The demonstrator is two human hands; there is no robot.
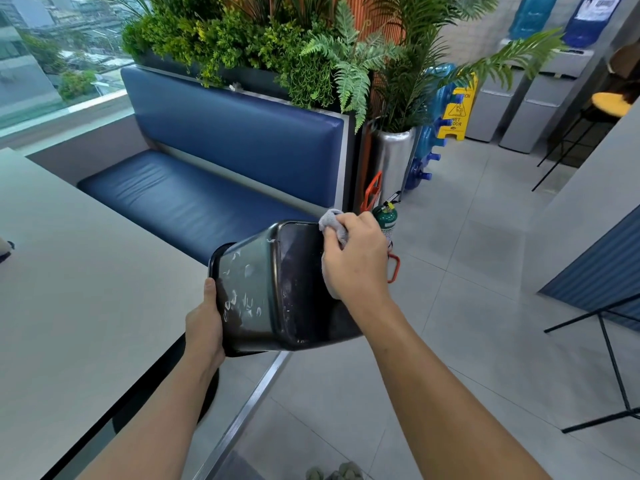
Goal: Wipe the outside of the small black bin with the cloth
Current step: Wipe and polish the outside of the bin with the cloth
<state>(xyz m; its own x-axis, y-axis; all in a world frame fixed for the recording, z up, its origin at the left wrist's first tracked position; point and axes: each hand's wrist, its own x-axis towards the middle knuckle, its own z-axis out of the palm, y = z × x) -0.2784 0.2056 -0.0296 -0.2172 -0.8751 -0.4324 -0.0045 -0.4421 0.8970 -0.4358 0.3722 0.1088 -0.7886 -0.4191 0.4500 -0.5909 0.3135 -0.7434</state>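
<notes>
Small black bin (277, 289) held tipped sideways mid-air, centre frame. Left hand (204, 327) clamps its rim; right hand (353, 258) presses the balled grey cloth (332, 223) on the base end. Suggest flattening cloth, overlapping strokes, then rotating bin for smudged side.

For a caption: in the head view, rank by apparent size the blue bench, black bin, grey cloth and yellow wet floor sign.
Largest to smallest:
1. blue bench
2. black bin
3. wet floor sign, though distance shrinks it
4. grey cloth, mostly hidden under the right hand
</notes>
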